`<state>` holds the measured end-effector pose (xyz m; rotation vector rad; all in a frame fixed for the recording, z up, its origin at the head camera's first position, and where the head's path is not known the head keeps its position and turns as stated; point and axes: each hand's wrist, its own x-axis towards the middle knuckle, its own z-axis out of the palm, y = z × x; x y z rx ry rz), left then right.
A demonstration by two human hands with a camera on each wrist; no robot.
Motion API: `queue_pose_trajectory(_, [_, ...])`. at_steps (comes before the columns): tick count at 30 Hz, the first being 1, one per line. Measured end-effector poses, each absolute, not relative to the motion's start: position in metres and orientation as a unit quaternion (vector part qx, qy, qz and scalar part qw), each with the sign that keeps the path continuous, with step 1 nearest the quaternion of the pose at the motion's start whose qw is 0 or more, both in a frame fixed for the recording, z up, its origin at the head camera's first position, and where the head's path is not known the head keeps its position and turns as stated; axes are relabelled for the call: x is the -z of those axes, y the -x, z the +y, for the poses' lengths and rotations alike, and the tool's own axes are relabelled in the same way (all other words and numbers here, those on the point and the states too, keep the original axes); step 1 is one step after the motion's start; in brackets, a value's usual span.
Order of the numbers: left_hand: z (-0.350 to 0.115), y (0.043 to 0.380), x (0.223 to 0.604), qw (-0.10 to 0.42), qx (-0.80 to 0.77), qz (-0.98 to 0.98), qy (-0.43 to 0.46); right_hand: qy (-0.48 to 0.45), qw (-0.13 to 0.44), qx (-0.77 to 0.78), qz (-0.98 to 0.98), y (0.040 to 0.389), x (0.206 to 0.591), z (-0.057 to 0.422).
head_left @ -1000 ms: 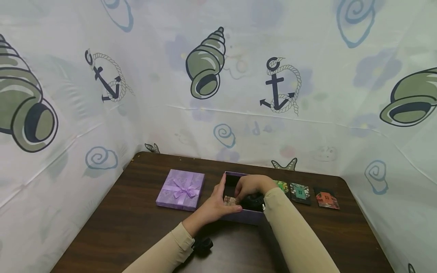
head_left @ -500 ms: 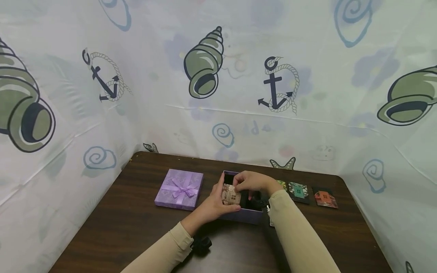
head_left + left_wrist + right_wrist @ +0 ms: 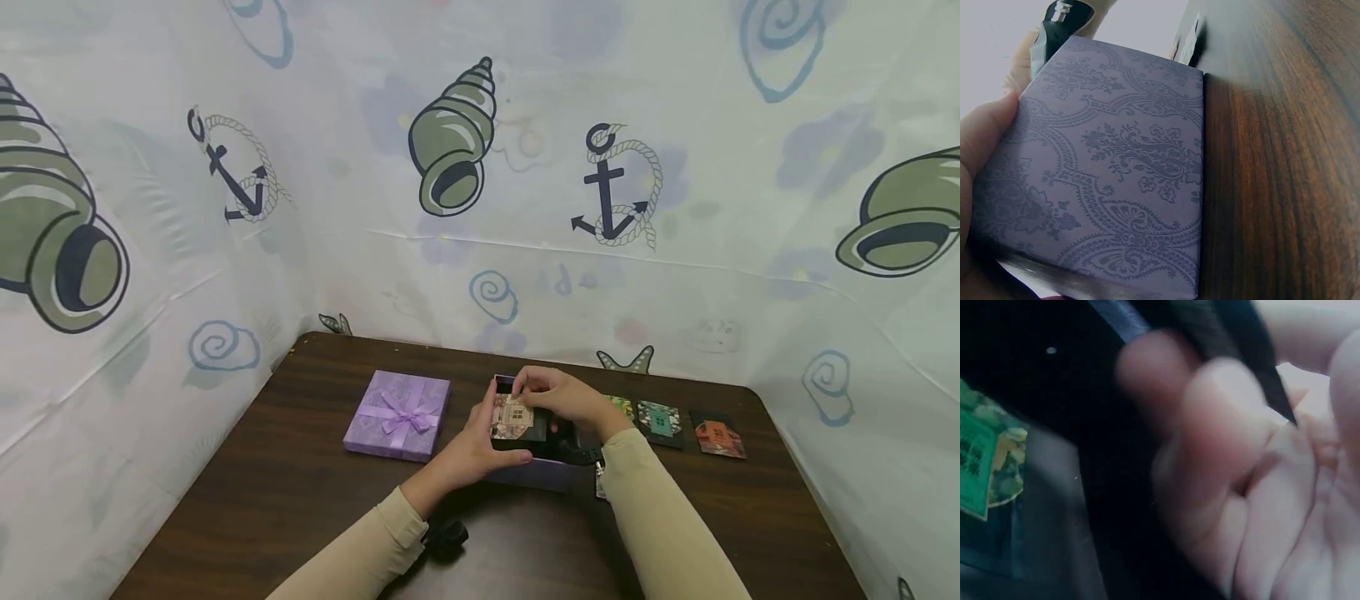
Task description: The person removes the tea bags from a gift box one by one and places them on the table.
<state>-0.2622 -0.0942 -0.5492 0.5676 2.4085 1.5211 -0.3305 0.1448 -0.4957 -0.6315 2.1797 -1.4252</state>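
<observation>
My left hand (image 3: 472,450) holds the left end of an open purple box (image 3: 532,477), its thumb along the near wall. The box's patterned outer wall (image 3: 1116,162) fills much of the left wrist view. My right hand (image 3: 566,400) pinches a flat black packet (image 3: 513,417) with a pale floral print by its upper right part. This packet is tilted up at the mouth of the box. The dark inside of the box is largely hidden by the hands and packet. In the right wrist view, the curled fingers (image 3: 1222,425) are close and blurred beside a black edge.
A purple lid (image 3: 397,417) with a ribbon bow lies left of the box. Right of the box, a green packet (image 3: 660,422) and an orange-red one (image 3: 718,437) lie on the brown table (image 3: 300,492). A yellow-green packet (image 3: 620,406) shows partly behind the right wrist.
My right hand has drawn the packet up out of the box and slightly right, so more of its print shows. The left hand keeps its hold on the box.
</observation>
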Motion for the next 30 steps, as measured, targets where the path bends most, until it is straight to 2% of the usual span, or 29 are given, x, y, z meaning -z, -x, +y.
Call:
queue_pose_trajectory(7, [-0.094, 0.263, 0.551, 0.116, -0.516, 0.828, -0.187, 0.236, 0.210, 0.519, 0.795, 0.325, 0.494, 0.150])
queue_pose_trajectory(16, [-0.092, 0.265, 0.552, 0.112, -0.514, 0.828, -0.194, 0.266, 0.121, 0.490, 0.821, 0.292, 0.479, 0.155])
queue_pose_trajectory(24, [-0.090, 0.263, 0.553, 0.116, -0.498, 0.839, -0.185, 0.205, 0.011, 0.473, 0.857, 0.253, 0.485, 0.165])
queue_pose_trajectory(30, [-0.089, 0.264, 0.551, 0.114, -0.502, 0.837, -0.185, 0.178, -0.039, 0.509, 0.841, 0.238, 0.495, 0.170])
